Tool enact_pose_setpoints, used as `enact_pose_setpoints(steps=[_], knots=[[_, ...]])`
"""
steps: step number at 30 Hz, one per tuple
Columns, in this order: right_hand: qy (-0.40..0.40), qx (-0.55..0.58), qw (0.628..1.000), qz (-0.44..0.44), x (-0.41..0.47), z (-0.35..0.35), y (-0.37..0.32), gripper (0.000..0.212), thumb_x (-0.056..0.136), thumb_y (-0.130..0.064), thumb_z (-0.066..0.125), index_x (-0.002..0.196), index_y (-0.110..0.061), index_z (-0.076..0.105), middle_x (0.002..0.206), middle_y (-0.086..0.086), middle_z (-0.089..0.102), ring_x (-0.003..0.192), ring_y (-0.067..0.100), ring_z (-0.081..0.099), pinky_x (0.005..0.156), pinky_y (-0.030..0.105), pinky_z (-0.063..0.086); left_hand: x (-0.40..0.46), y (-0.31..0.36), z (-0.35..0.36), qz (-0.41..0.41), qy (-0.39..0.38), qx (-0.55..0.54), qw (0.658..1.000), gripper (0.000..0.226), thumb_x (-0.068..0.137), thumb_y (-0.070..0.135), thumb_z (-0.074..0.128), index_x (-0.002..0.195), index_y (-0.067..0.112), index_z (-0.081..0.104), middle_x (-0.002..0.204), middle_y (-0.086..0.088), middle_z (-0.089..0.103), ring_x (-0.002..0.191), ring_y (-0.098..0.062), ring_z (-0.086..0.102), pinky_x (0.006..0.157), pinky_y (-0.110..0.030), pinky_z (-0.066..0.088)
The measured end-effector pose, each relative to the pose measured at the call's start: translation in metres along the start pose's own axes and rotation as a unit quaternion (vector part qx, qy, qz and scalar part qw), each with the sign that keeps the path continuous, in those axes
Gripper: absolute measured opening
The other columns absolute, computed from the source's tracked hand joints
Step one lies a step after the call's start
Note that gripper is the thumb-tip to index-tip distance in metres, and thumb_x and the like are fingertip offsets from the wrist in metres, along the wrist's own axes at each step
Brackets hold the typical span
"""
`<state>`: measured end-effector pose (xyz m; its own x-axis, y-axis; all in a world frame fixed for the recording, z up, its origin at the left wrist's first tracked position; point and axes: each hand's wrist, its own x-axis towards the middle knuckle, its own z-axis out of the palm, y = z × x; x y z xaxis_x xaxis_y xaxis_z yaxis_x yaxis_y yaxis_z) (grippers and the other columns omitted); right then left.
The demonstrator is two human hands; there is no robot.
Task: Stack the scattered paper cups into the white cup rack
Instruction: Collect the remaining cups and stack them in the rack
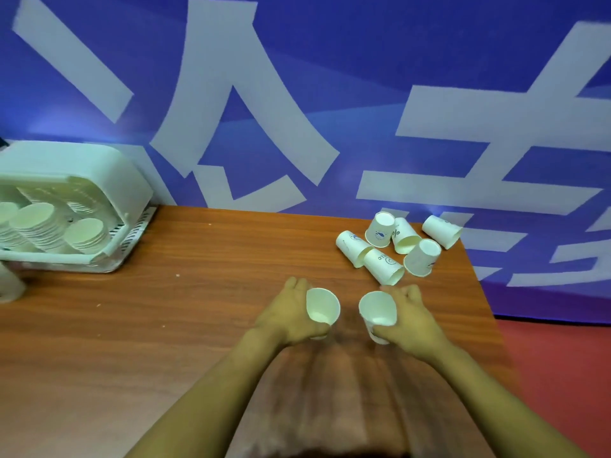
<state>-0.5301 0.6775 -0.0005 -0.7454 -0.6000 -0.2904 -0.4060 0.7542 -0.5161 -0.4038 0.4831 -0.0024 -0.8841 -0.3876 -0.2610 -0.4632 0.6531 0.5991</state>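
- Left hand (288,314): fingers curled round a white paper cup (322,309), held above the tabletop with its open mouth facing the camera.
- Right hand (413,317): fingers and thumb wrapped round a second white paper cup (378,309), mouth likewise up toward the camera; the two held cups are near each other but apart.
- Brown wood-grain tabletop (198,309): carries everything below.
- Cluster of six scattered white paper cups (398,246): just beyond the right hand, near the far right corner; some lie on their sides, some stand upside down, several touching; a few bear small blue printed marks.
- White plastic cup rack (109,193): far left, well apart from the hands, against the wall; it holds several rows of nested white cups (36,226).
- Blue backdrop with large white characters (330,77): behind the tabletop.
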Motion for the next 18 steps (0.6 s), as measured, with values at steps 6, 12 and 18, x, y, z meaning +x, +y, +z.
enact_pose_setpoints(steps=[6, 12, 18], knots=[[-0.015, 0.002, 1.000, -0.017, 0.002, 0.068, -0.106, 0.073, 0.068, -0.039, 0.077, 0.131, -0.030, 0.041, 0.122, -0.006, 0.035, 0.105, 0.013, 0.052, 0.090, 0.029, 0.045, -0.042, -0.104, -0.076, 0.001, 0.024, -0.031, 0.999, 0.073, 0.064, 0.049, 0.071, 0.125, 0.020, 0.043, 0.115, 0.002, 0.037, 0.099, -0.017, 0.049, 0.080, -0.025, 0.039], [-0.051, 0.017, 0.996, -0.069, 0.009, 0.127, -0.196, 0.076, 0.072, -0.038, 0.073, 0.138, -0.022, 0.039, 0.128, -0.004, 0.041, 0.117, 0.015, 0.046, 0.096, 0.031, 0.042, -0.066, -0.191, -0.129, -0.066, 0.011, -0.056, 0.996, 0.069, 0.054, 0.052, 0.060, 0.112, 0.017, 0.048, 0.110, 0.000, 0.040, 0.105, -0.018, 0.047, 0.089, -0.036, 0.046], [-0.028, -0.007, 0.997, -0.066, 0.027, 0.128, -0.228, 0.078, 0.076, -0.029, 0.070, 0.143, -0.027, 0.031, 0.139, -0.008, 0.035, 0.124, 0.013, 0.043, 0.098, 0.029, 0.041, -0.059, -0.202, -0.156, -0.046, 0.049, -0.048, 0.997, 0.080, 0.071, 0.050, 0.063, 0.139, 0.021, 0.034, 0.121, -0.002, 0.034, 0.101, -0.028, 0.055, 0.088, -0.036, 0.048]])
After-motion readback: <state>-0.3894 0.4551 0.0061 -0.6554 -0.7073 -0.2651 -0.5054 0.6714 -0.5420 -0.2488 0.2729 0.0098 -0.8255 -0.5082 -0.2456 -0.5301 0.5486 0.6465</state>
